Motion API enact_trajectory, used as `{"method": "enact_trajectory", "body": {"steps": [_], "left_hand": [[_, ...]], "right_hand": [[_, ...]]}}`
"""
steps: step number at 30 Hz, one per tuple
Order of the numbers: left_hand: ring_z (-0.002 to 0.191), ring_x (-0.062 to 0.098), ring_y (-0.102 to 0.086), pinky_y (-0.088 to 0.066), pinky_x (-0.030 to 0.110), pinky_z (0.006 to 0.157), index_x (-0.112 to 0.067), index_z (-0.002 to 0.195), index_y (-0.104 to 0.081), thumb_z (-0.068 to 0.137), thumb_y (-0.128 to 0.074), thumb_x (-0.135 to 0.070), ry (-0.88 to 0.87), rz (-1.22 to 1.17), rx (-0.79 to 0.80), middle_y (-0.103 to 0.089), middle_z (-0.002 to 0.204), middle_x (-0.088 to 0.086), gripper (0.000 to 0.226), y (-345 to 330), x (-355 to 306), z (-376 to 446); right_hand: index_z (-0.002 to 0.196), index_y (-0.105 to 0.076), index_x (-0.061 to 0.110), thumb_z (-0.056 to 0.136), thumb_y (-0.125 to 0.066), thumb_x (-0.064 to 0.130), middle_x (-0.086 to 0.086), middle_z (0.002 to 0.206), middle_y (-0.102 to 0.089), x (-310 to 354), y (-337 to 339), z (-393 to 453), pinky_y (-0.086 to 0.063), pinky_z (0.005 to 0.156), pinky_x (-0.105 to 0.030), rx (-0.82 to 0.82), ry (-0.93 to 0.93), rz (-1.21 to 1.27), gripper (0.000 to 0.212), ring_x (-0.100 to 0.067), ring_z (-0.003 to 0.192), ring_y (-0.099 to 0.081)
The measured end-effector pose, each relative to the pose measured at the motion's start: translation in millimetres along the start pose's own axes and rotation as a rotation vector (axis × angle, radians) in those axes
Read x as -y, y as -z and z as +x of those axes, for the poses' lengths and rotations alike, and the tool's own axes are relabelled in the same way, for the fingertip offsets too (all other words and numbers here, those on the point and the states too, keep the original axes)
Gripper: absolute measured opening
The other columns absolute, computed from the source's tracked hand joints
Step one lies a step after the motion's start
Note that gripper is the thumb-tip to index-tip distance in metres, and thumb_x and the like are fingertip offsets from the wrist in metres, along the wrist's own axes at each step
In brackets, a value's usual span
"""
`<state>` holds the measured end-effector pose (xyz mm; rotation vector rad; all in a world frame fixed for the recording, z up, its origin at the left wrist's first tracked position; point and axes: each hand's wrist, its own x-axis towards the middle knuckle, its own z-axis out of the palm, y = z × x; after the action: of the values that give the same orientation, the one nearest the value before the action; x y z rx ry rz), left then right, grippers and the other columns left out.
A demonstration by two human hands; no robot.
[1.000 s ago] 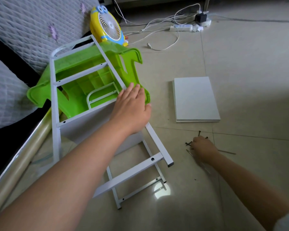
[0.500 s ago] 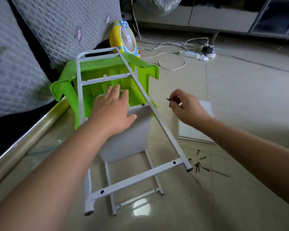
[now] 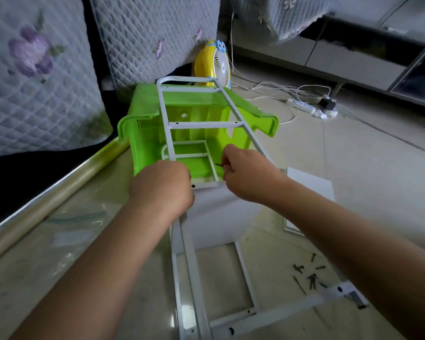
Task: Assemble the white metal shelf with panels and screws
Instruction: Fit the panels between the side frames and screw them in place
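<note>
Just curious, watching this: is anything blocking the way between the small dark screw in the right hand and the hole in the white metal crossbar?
Nothing visible does. The right hand pinches the small dark screw above the white metal crossbar; its open hole lies beside the left hand.

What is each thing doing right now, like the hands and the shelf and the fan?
Left hand: grips the white frame.
Right hand: pinches a dark screw.
White frame: tilted, leaning on the green stool.
Green stool: tipped on its side.
Loose screws: scattered on the floor.
Fan: upright; spinning or not, can't tell.
</note>
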<state>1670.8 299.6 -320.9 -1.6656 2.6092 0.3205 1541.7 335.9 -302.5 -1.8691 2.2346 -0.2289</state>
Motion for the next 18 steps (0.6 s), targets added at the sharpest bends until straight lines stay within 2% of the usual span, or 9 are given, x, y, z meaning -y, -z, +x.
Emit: {"method": "enact_trajectory", "body": {"steps": [3,6,9,11,15,18], "left_hand": [[0.073,0.025,-0.05,-0.034,0.026,0.055,-0.014,0.089,-0.065,0.083,-0.06,-0.019,-0.03,-0.022,-0.017,-0.045,0.067,0.002,0.01,-2.6,5.2,7.7],[0.078,0.025,-0.055,-0.039,0.026,0.06,-0.015,0.089,-0.067,0.08,-0.067,-0.025,-0.051,-0.083,0.025,-0.051,0.075,0.003,0.014,-1.4,7.7,16.3],[0.079,0.026,-0.059,-0.042,0.027,0.063,-0.018,0.074,-0.058,0.077,-0.071,-0.029,-0.059,-0.142,0.1,-0.05,0.066,0.0,0.017,-0.5,8.2,20.6],[0.076,0.025,-0.058,-0.042,0.027,0.061,-0.018,0.074,-0.057,0.077,-0.071,-0.028,-0.053,-0.149,0.102,-0.048,0.063,-0.001,0.018,-2.4,8.7,23.1],[0.072,0.024,-0.054,-0.033,0.025,0.05,-0.014,0.085,-0.066,0.079,-0.067,-0.024,-0.018,-0.166,-0.007,-0.049,0.067,0.001,0.012,-7.8,10.3,20.4],[0.073,0.024,-0.052,-0.034,0.025,0.054,-0.015,0.089,-0.069,0.081,-0.062,-0.021,0.006,-0.142,-0.12,-0.053,0.076,0.002,0.012,-12.0,9.4,9.9]], "right_hand": [[0.106,-0.046,0.005,0.092,-0.038,0.005,-0.015,0.1,-0.059,-1.4,-3.7,-1.8,-0.032,0.066,-0.027,-0.001,-0.008,0.011,0.016,-0.027,0.081,-0.047],[0.107,-0.045,0.005,0.094,-0.037,0.006,-0.017,0.104,-0.059,-3.5,-8.3,-0.8,-0.032,0.066,-0.026,0.022,-0.01,0.012,0.016,-0.025,0.078,-0.043],[0.108,-0.043,0.004,0.094,-0.036,0.005,-0.019,0.101,-0.058,-4.4,-15.5,2.1,-0.031,0.064,-0.028,0.035,-0.026,0.004,0.016,-0.025,0.075,-0.041],[0.109,-0.043,0.003,0.094,-0.036,0.005,-0.02,0.099,-0.058,-4.8,-20.0,4.5,-0.031,0.063,-0.029,0.033,-0.029,-0.003,0.017,-0.025,0.075,-0.041],[0.097,-0.037,0.008,0.094,-0.035,0.004,-0.011,0.08,-0.048,-4.3,-25.5,8.4,-0.026,0.057,-0.029,-0.023,-0.022,-0.006,0.005,-0.025,0.07,-0.04],[0.091,-0.028,0.011,0.094,-0.034,0.004,-0.005,0.068,-0.042,-5.3,-31.5,8.3,-0.019,0.049,-0.034,-0.087,0.0,-0.015,0.01,-0.026,0.067,-0.038]]}}
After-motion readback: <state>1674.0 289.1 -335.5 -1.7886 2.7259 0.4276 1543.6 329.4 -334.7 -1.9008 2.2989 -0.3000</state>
